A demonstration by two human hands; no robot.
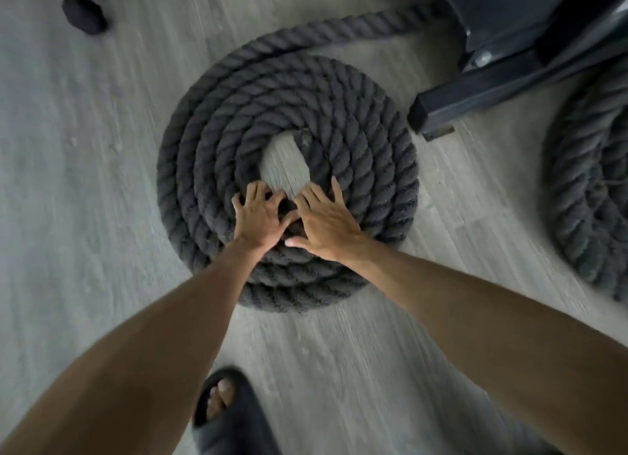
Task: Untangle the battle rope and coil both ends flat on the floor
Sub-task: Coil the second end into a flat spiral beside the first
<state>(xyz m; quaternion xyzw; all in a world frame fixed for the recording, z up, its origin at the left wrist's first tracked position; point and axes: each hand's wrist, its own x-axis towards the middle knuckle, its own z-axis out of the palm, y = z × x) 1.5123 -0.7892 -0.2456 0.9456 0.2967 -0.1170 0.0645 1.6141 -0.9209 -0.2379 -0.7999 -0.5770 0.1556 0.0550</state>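
Observation:
A thick dark grey battle rope lies in a flat spiral coil (356,142) on the grey wood floor, with a small bare gap at its centre. My left hand (259,217) and my right hand (323,222) rest side by side on the coil's near inner turns, fingers spread and pressing down on the rope. From the coil's top a length of rope (346,30) runs off toward the upper right. A second coil (584,200) of the same rope lies at the right edge, partly cut off.
A black metal machine base (492,94) with a square foot stands just right of the first coil. A black rubber-capped foot (83,13) sits at the top left. My foot in a dark slide sandal (222,410) is on the floor below the coil.

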